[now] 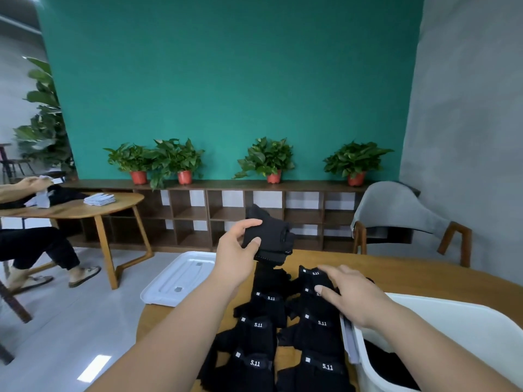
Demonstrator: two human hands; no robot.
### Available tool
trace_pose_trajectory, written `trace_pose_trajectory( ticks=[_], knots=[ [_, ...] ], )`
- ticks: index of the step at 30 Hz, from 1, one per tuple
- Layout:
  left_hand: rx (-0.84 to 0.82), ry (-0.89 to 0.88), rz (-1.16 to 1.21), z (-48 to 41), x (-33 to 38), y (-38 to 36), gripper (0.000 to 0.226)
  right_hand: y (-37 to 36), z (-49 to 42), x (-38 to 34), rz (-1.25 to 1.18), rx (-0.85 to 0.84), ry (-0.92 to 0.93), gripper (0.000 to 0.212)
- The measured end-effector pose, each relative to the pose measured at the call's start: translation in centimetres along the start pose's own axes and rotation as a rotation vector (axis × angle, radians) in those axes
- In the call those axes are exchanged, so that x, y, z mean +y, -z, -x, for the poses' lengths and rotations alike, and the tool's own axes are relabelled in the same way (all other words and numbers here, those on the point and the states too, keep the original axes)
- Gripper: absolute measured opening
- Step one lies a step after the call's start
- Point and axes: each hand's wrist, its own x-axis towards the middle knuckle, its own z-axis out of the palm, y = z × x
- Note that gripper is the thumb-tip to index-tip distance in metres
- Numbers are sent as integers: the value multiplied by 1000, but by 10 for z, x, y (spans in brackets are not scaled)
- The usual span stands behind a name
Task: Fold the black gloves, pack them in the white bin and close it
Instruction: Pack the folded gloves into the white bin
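Observation:
My left hand (236, 251) holds a folded black glove (268, 239) up above the far end of the wooden table (396, 274), thumb and fingers curled round it. Below it, several black gloves (285, 332) with white "5.11" labels lie flat in two rows on the table. My right hand (349, 297) rests with straight fingers on the farthest glove of the right row (312, 277). The white bin (464, 326) stands open at the right, with dark gloves (387, 366) inside it. Its white lid (178, 278) lies upside down at the table's left edge.
A grey chair (396, 213) stands behind the table on the right. A low shelf (215, 213) with potted plants (268, 161) runs along the green wall. At the left, another person (34, 250) sits at a second wooden table (85, 207) with white cloths.

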Motion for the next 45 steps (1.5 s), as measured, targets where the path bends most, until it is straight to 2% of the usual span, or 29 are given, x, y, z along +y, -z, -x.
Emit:
trace_pose_trajectory(
  ticks=[2, 4, 7, 9, 13, 18, 27, 30, 32, 37, 41, 45],
  knots=[
    [-54, -14, 50, 13, 20, -7, 44, 11, 3, -6, -132, 71, 14, 70],
    [-106, -18, 91, 24, 35, -14, 44, 24, 7, -14, -421, 110, 8, 77],
    [-170, -16, 143, 38, 53, -30, 45, 42, 14, -24, -885, 59, -33, 85],
    [-233, -7, 200, 48, 64, -42, 45, 50, 21, -22, -1070, 22, -18, 80],
    [-296, 14, 307, 66, 79, -67, 44, 61, 41, -11, -1267, 30, -2, 55],
    [-355, 94, 406, 81, 80, -99, 44, 71, 73, 15, -1432, 70, -39, 47],
    [-454, 221, 494, 118, 69, -149, 40, 77, 109, 73, -1334, 189, -153, 35],
    [-440, 255, 400, 127, 62, -154, 30, 76, 115, 90, -1248, 154, -252, 33],
    [-385, 216, 228, 129, 54, -152, 26, 72, 119, 97, -1189, 109, -311, 32],
    [-349, 170, -52, 132, 26, -138, 38, 53, 121, 99, -1112, 59, -397, 30],
    [-397, 208, 48, 137, 14, -131, 46, 37, 113, 90, -1041, 35, -454, 27],
    [-401, 154, 33, 137, -1, -127, 44, 21, 104, 82, -956, -51, -491, 26]
  ],
)
